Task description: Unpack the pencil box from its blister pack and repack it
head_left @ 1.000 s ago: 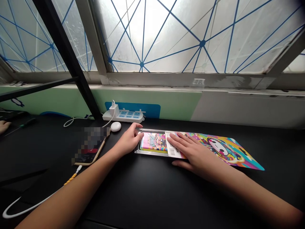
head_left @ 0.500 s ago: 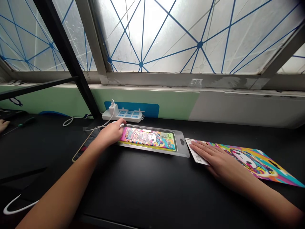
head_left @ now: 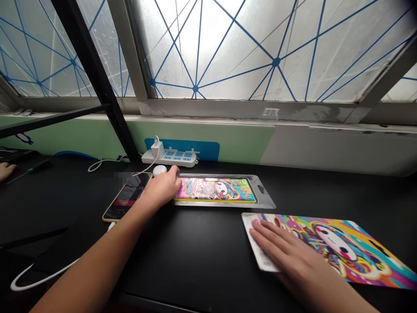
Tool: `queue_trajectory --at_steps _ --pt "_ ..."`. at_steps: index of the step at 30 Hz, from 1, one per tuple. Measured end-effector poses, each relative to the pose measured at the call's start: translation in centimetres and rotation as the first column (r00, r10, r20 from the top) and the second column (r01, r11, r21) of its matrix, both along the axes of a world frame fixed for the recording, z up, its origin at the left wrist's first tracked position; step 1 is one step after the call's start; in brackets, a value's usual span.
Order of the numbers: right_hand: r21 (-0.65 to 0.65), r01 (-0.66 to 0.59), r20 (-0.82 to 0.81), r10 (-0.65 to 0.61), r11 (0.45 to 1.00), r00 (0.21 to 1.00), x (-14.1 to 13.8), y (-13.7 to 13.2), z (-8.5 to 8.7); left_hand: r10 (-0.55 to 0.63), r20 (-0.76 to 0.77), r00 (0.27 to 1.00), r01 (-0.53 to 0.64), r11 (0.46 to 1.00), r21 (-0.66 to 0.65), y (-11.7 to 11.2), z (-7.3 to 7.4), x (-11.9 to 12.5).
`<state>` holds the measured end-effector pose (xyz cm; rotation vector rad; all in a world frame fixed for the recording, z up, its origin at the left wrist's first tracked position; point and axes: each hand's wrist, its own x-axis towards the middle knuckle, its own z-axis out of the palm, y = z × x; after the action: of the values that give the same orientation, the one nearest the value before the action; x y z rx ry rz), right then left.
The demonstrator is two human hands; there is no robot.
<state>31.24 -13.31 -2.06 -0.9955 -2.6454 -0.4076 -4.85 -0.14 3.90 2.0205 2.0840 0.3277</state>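
Note:
My left hand [head_left: 164, 187] is closed on the left end of a clear plastic blister pack [head_left: 265, 201], which lies flat on the black table. Inside the pack is a bright, printed packet [head_left: 215, 189] with a cartoon face. My right hand [head_left: 286, 252] rests palm down, fingers stretched out, on the left part of a colourful printed card [head_left: 345, 248]. This card has a similar cartoon face and a white strip at its left end. It lies nearer to me than the pack, apart from it.
A phone [head_left: 127, 200] with a white cable lies left of my left hand, beside a small white round object [head_left: 159, 170]. Behind stands a power strip [head_left: 176, 157] with a plugged charger. A black metal post [head_left: 94, 78] rises at left, near another person's hand [head_left: 5, 171].
My left hand and the blister pack have shifted right, and the pack lies straighter. My right hand has drawn the card towards me and slightly left, opening a gap between the two.

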Motion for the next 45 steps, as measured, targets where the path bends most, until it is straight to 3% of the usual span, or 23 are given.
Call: queue_trajectory --at_steps 4,7,9,13,17,21,26,30,34,38,45 --pt "-0.271 -0.069 -0.022 0.065 0.960 0.998 -5.2 -0.7 1.2 -0.056 0.043 0.998 0.055 0.998 0.007 -0.4 -0.6 1.2" --pt "-0.531 -0.072 -0.001 0.084 0.845 0.996 -9.0 0.2 3.0 -0.101 0.080 0.992 0.098 0.994 0.037 -0.5 -1.2 1.7" --pt "-0.625 -0.088 -0.044 0.078 0.775 0.996 -10.7 1.2 4.0 -0.126 0.095 0.987 0.118 0.989 0.085 -0.4 -1.5 1.9" --pt "-0.685 -0.142 -0.137 0.064 0.715 0.988 -12.2 2.8 4.4 -0.185 0.091 0.979 0.157 0.955 0.251 -0.6 -1.4 2.1" --pt "-0.716 -0.172 -0.170 0.069 0.676 0.983 -12.0 3.3 3.9 -0.432 0.039 0.901 0.375 0.821 0.430 -1.8 -1.1 3.4" --pt "-0.702 -0.219 -0.215 0.091 0.677 0.972 -11.6 3.5 4.0 -0.612 -0.019 0.791 0.590 0.753 0.292 -3.1 -1.5 5.0" --pt "-0.759 -0.239 -0.201 0.130 0.606 0.971 -11.4 4.0 4.9 -0.592 -0.020 0.805 0.575 0.773 0.269 -3.2 -2.4 6.4" --pt "-0.745 -0.261 -0.218 0.145 0.614 0.965 -11.3 4.1 5.0 -0.550 -0.033 0.834 0.529 0.783 0.326 -2.9 -2.8 7.7" --pt "-0.720 -0.301 -0.244 0.177 0.626 0.953 -11.5 4.1 5.0 -0.567 -0.016 0.824 0.527 0.754 0.391 -2.7 -2.8 8.2" --pt "-0.690 -0.338 -0.277 0.198 0.640 0.940 -11.8 4.0 5.1 -0.597 0.062 0.800 0.500 0.720 0.482 -2.5 -2.6 8.0" --pt "-0.668 -0.289 -0.256 0.152 0.686 0.955 -12.5 3.8 4.2 -0.598 0.248 0.762 0.410 0.742 0.531 -2.7 -1.8 7.0"
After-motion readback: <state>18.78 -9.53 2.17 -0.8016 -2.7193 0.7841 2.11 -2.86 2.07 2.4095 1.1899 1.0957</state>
